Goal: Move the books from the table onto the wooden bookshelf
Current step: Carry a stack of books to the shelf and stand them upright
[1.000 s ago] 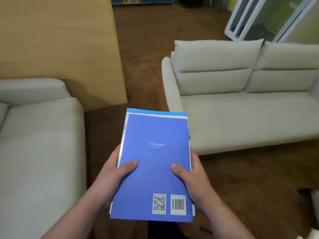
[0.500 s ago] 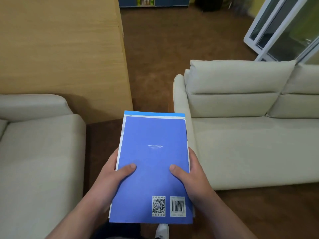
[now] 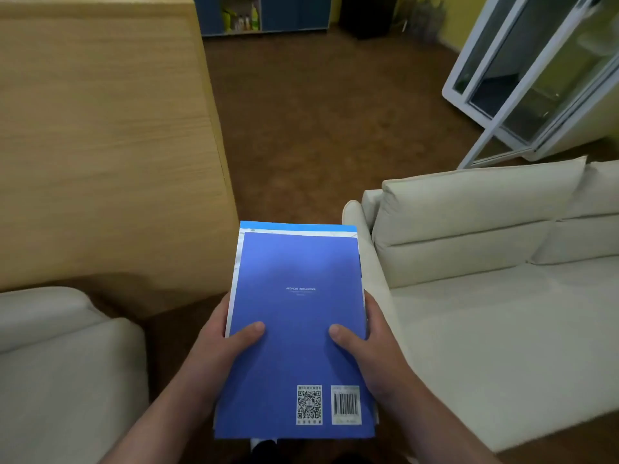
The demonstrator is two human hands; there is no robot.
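Left hand (image 3: 219, 348), right hand (image 3: 376, 351) in grip on blue books (image 3: 298, 309); brown floor (image 3: 318, 128), pale sofas (image 3: 485, 306).

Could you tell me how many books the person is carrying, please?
2: a dark blue book on top, a light blue book showing beneath its far edge. Others may be hidden underneath.

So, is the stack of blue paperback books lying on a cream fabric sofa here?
No, the left grip and right grip hold the stack of blue paperback books in the air over the brown floor.
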